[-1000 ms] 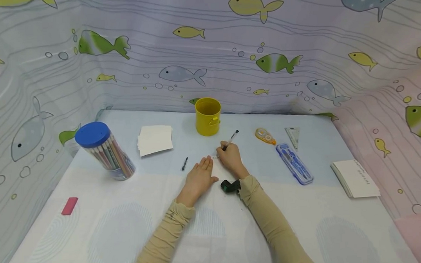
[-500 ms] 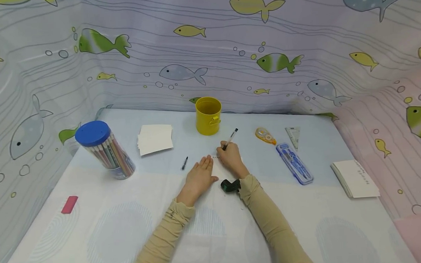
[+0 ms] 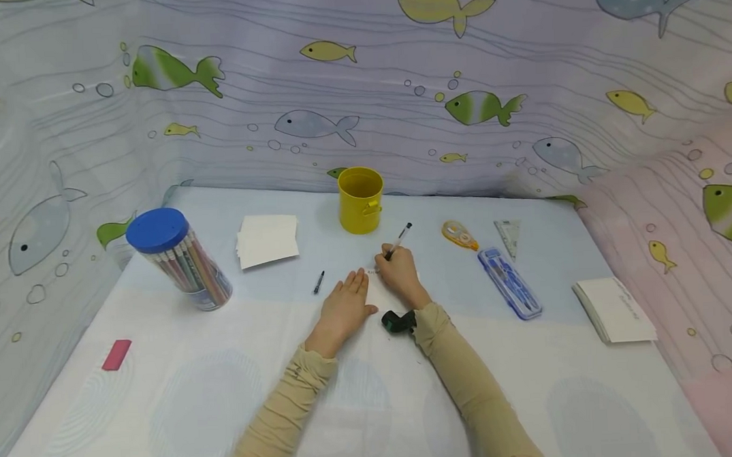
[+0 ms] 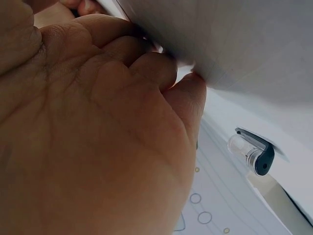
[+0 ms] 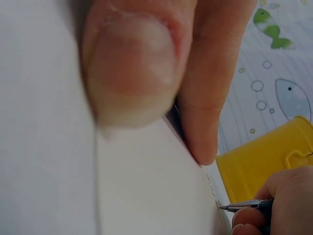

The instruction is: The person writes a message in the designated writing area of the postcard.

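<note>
Fingers of the right hand (image 3: 400, 271) curl round a pen (image 3: 398, 241), a tight grip low on the barrel, with the tip down on a white card (image 3: 385, 285) at the middle of the desk (image 3: 165, 401). In the right wrist view the pen's point (image 5: 230, 207) meets the card's far edge, beside small writing. The left hand (image 3: 344, 310) lies flat just to the left, fingers straight and pressing the card down, holding nothing. Left of that hand lies a pen cap (image 3: 318, 282); the left wrist view shows the cap (image 4: 252, 151) close by the little finger. Beyond the hands stands a yellow cup (image 3: 360, 199). A stack of white cards (image 3: 268, 240) sits to the far left of it, and a tub of pencils (image 3: 179, 259) with a blue lid leans farther left. A pink eraser (image 3: 116, 354) lies near the left edge. To the right lie a correction tape (image 3: 459, 235), a set square (image 3: 508, 236), a blue case (image 3: 509, 283) and another card stack (image 3: 615, 309).
</note>
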The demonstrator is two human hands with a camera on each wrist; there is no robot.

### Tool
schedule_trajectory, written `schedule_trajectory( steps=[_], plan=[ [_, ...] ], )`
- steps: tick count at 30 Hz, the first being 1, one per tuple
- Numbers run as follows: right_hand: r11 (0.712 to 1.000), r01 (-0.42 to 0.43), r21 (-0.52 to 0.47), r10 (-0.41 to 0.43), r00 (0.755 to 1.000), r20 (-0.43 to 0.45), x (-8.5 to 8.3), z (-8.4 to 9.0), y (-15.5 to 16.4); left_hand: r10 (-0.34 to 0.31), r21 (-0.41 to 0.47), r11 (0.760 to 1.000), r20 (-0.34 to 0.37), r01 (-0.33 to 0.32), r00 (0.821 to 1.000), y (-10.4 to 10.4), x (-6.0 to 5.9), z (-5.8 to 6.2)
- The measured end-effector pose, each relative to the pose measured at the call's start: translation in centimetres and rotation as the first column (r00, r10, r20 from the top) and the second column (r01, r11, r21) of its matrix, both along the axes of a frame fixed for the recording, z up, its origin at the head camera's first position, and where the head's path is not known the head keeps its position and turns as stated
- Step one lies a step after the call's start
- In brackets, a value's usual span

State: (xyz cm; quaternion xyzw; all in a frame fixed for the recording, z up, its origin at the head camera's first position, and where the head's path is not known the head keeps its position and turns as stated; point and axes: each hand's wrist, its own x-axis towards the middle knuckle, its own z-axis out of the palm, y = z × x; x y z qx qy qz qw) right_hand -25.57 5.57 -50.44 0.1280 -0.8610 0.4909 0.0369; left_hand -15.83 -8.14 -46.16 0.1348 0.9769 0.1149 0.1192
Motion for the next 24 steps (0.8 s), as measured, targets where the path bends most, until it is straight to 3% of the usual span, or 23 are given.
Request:
schedule_trajectory(
  steps=[8, 15, 24],
  plan=[
    [0.999, -0.024, 0.035, 0.023, 1.0, 0.02, -0.2, 0.28, -0.03, 0.007, 0.012, 1.0, -0.006, -0.007, 1.0, -0.07, -0.04, 0.14],
    [0.992, 0.003, -0.128, 0.009, 0.995, 0.097, 0.03, 0.32, 0.51, 0.009, 0.018, 1.0, 0.019, -0.009, 1.0, -0.06, 0.0, 0.1],
    [0.999, -0.016, -0.042, 0.017, 1.0, 0.021, 0.1, 0.22, 0.31, 0.011, 0.004, 1.0, 0.025, -0.011, 1.0, -0.2, 0.0, 0.2]
  ],
)
